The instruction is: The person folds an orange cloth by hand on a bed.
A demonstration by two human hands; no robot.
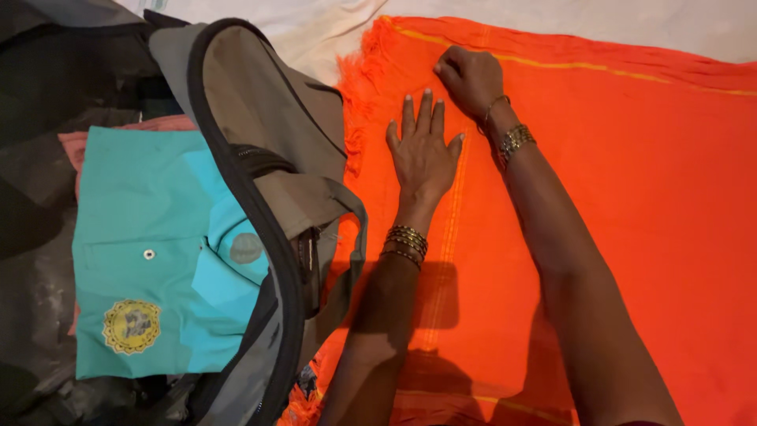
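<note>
An orange cloth (631,197) covers most of the right side, spread flat over a pale sheet (315,28) that shows along the top edge. It has a thin yellow stripe near its far border and a fringe running down its left edge.

To the left lies an open grey bag (260,118), its dark-trimmed flap thrown back so that it touches the fringe. Inside the bag sits a folded teal shirt (150,252), with a round yellow badge on its lower left and a small metal snap higher up. A bit of pink fabric (75,146) peeks out from beneath the shirt's top edge.

Both arms reach up from the bottom across the cloth. The left hand (422,150) lies palm down, fingers spread and flat, pressing on the cloth near the fringe; it grips nothing. The right hand (471,77) is just beyond it, close to the yellow stripe, fingers curled under into a loose fist resting on the cloth; I cannot tell whether it pinches any fabric. Each wrist wears gold bangles (407,241).
</note>
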